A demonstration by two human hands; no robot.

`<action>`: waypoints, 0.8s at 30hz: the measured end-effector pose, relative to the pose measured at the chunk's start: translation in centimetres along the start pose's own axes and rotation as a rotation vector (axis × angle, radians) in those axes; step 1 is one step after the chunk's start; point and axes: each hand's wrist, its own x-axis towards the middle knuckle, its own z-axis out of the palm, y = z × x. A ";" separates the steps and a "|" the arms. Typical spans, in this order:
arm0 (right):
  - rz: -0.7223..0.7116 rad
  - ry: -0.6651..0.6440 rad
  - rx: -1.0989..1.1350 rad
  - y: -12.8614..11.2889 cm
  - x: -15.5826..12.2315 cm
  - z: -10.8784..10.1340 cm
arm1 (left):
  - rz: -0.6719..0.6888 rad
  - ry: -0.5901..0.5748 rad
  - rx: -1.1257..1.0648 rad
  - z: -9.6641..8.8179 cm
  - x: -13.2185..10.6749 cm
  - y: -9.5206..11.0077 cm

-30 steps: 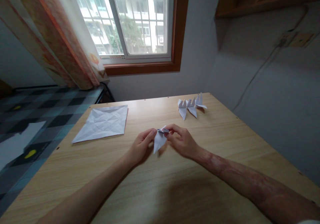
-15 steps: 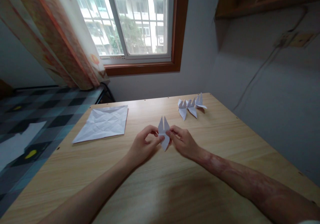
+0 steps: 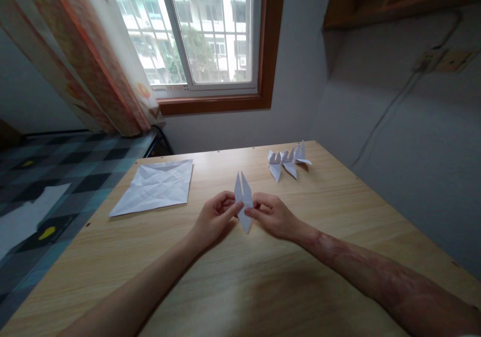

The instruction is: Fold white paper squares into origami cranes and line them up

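Between my two hands is a small folded white paper piece [image 3: 243, 192], with two narrow points upward and one pointed end toward me. My left hand [image 3: 218, 214] pinches its left edge, thumb on the near face and fingers curled behind. From the right, my right hand [image 3: 273, 216] grips the opposite edge with its thumb on the front. The fingertips behind the paper are partly hidden. Farther back on the right stand several folded paper cranes [image 3: 287, 160] in a row. A creased white paper sheet [image 3: 160, 187] lies flat on the left.
The wooden table [image 3: 210, 287] spreads under both arms. A bed with a checked cover [image 3: 93, 177] is at the left, with torn white paper [image 3: 33, 212] on it. Behind are a curtain [image 3: 93, 51] and a barred window [image 3: 214, 36]; a shelf [image 3: 398, 6] hangs upper right.
The folded paper has tilted slightly to the left and looks longer, its lower point more exposed. Both hands have shifted their pinch a little; the cranes and the sheet stay where they were.
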 end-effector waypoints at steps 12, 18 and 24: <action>0.133 -0.070 0.010 0.4 0.1 0.0 | -0.045 0.087 -0.043 -0.2 0.1 -0.5; 0.074 -0.195 0.004 0.0 0.2 -0.1 | -0.079 0.144 -0.026 0.1 0.0 0.0; -0.011 -0.204 -0.104 0.3 0.4 -0.1 | -0.109 0.184 -0.014 0.2 0.0 0.6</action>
